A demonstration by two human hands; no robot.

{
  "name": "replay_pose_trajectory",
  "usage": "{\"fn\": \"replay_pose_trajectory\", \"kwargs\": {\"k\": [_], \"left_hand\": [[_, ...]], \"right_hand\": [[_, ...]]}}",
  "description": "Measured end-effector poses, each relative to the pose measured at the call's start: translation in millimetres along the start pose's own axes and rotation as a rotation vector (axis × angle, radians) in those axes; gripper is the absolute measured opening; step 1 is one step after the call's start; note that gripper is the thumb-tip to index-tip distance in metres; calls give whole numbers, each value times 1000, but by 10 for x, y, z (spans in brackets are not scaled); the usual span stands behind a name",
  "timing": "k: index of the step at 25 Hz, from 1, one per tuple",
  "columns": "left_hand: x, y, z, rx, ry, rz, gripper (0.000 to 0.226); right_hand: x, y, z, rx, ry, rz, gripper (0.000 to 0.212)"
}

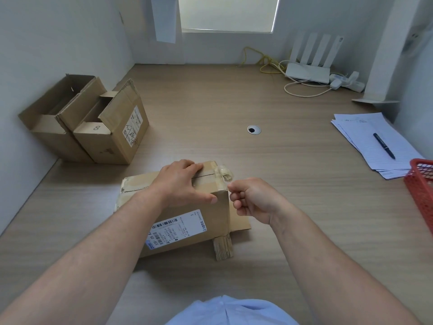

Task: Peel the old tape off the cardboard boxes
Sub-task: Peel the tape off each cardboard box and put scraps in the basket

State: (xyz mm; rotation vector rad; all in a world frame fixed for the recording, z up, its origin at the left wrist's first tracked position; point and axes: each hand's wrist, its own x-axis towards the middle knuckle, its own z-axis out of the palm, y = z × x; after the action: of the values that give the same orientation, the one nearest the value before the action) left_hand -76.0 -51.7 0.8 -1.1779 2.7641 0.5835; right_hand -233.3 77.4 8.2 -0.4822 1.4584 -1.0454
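Nearest to us, our two bare forearms reach out over the pale wood-grain counter. Between them sits a closed brown cardboard box with a white printed shipping label on its near face and loose flaps splayed on the counter at its right foot. Our left hand lies flat across the box top, fingers spread and pressing down, gripping nothing. Our right hand is at the box's upper right corner, its grip pinched on the loose end of the old clear tape strip, which runs over that corner and is crumpled where it has lifted from the cardboard.

Farther off on the left, two open brown cardboard boxes stand side by side against the wall. On the right, a red plastic mesh basket sits at the edge, beside a stack of lined white papers with a black pen on top. At the back stands a white router.
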Motion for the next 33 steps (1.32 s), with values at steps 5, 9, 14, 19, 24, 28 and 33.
{"fn": "replay_pose_trajectory", "kwargs": {"k": [5,9,14,19,24,28,33], "left_hand": [[-204,35,141,80,72,67,124],[-390,52,292,100,148,107,121],[-531,43,371,122,174,155,119],[-648,72,379,153,188,215,119],[-827,144,406,184,235,271,109],[-924,180,440,217,265,292,107],[-949,181,440,229,250,287,108]], "right_hand": [[5,-94,47,12,70,56,22],[76,-110,4,51,176,68,20],[117,-4,-22,-7,229,58,19],[163,14,-68,-253,342,-118,13],[184,37,-98,-301,119,-206,12],[217,147,-78,-341,-109,-226,26],[245,66,-167,-300,-216,-234,20]]}}
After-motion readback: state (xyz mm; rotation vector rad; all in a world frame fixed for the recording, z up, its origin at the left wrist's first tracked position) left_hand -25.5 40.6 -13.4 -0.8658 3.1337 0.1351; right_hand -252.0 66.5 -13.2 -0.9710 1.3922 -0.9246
